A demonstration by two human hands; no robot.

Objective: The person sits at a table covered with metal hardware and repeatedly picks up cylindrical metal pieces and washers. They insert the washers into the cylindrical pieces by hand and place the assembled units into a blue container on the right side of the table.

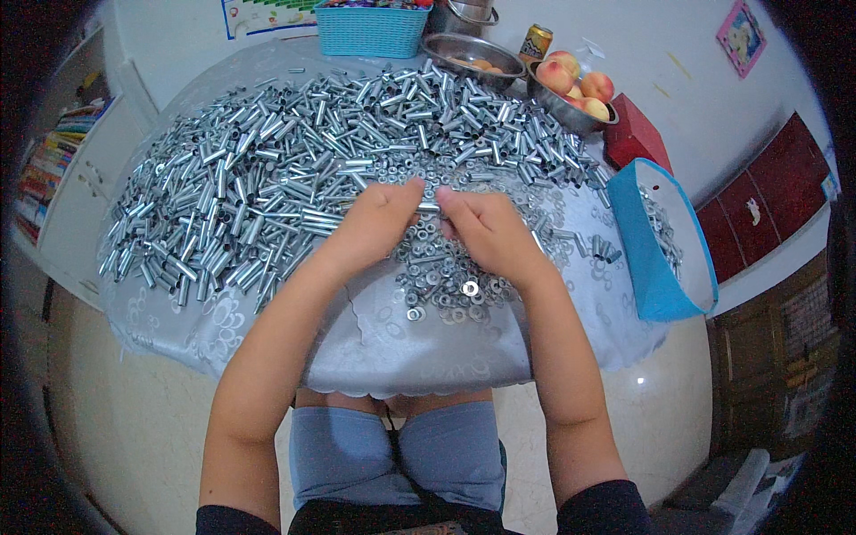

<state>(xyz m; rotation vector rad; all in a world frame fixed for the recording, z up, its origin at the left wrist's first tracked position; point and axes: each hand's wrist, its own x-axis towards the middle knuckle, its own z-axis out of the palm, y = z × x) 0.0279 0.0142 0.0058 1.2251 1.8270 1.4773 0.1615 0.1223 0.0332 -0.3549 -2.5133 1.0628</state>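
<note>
A short metal tube (429, 207) sits pinched between the fingertips of both hands, held level just above the middle of the table. The left hand (379, 223) closes on its left end with thumb and fingers bunched; the right hand (481, 230) closes on its right end the same way, so the 2 hands meet knuckle to knuckle around it. Whether a washer is on the tube cannot be told, since the fingers hide most of it.

Directly below the hands lies a loose heap of flat metal washers (446, 276), spreading toward the person's edge of the table. Beyond and to the left of the hands spreads a much larger pile of silver metal tubes (267, 178), covering most of the round table, which wears a pale grey cloth (392, 348) with a scalloped hem.

At the right edge of the table stands a blue bag (646, 259), open at the top, with tubes inside. At the far side are a turquoise plastic basket (371, 31), a steel bowl (473, 55) with small orange pieces in it, a drink can (535, 42), and another steel bowl holding peaches (575, 85). A red box (635, 134) lies beside that bowl.
</note>
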